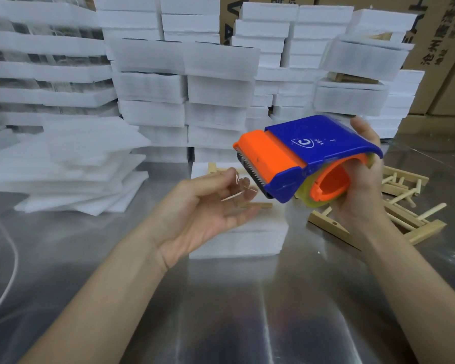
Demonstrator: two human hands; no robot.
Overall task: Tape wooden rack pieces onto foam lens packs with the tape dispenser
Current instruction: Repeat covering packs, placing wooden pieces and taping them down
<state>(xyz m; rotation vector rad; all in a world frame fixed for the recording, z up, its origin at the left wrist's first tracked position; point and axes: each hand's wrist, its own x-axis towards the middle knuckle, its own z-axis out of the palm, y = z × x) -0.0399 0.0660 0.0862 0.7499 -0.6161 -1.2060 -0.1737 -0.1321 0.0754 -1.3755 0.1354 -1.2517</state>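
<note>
Two hands meet mid-frame: right hand [360,190] grips the tape dispenser [307,158]; left hand [202,206], half curled, pinches clear tape [238,190] at the blade. Below lies a foam pack [237,240] bearing a wooden rack piece [258,205]; bare steel table [247,311] spreads across the lower frame.

- Your head camera looks forward and down, wide-angle, over your forearms [103,298] onto the metal table [247,311].
- It sits near: your left hand [202,206] and right hand [363,185] fill mid-frame, foam stacks [153,88] rising just behind.
- This is your single view.
</note>
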